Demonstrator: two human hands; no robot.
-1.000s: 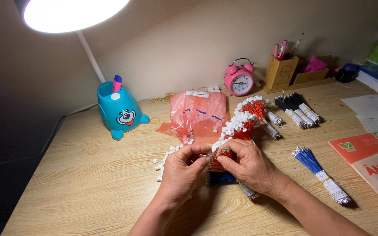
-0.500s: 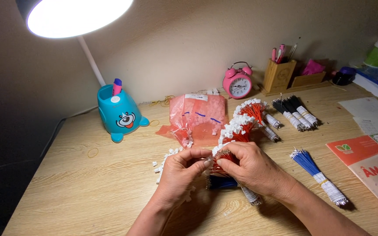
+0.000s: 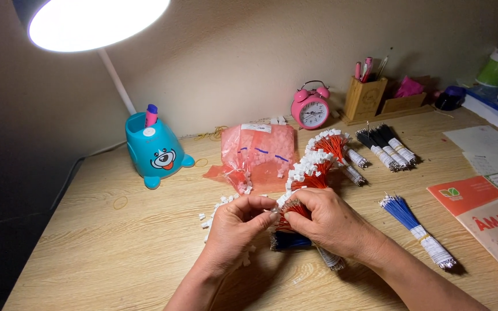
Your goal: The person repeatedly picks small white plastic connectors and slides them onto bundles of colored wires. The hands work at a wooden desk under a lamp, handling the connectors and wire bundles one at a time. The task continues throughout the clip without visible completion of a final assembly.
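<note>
My left hand [image 3: 233, 229] pinches a small white plastic connector at its fingertips, right against the wire ends. My right hand [image 3: 325, 217] grips a bundle of red wires [image 3: 309, 178], many of them tipped with white connectors. Loose white connectors [image 3: 211, 210] lie on the wooden desk [image 3: 105, 253] just left of my hands. A blue wire bundle [image 3: 289, 242] lies under my right hand, mostly hidden.
A pink bag of connectors [image 3: 257, 155], a blue bear-shaped pen holder [image 3: 155, 151] and a pink alarm clock [image 3: 310, 108] stand behind. Black wire bundles [image 3: 387, 148], a blue bundle [image 3: 413, 226], a second red bundle [image 3: 335, 150], booklets [image 3: 479, 201] and a lamp [image 3: 96, 23] surround them.
Both hands stayed together at the red bundle, with only small finger movements. The view shifted slightly.
</note>
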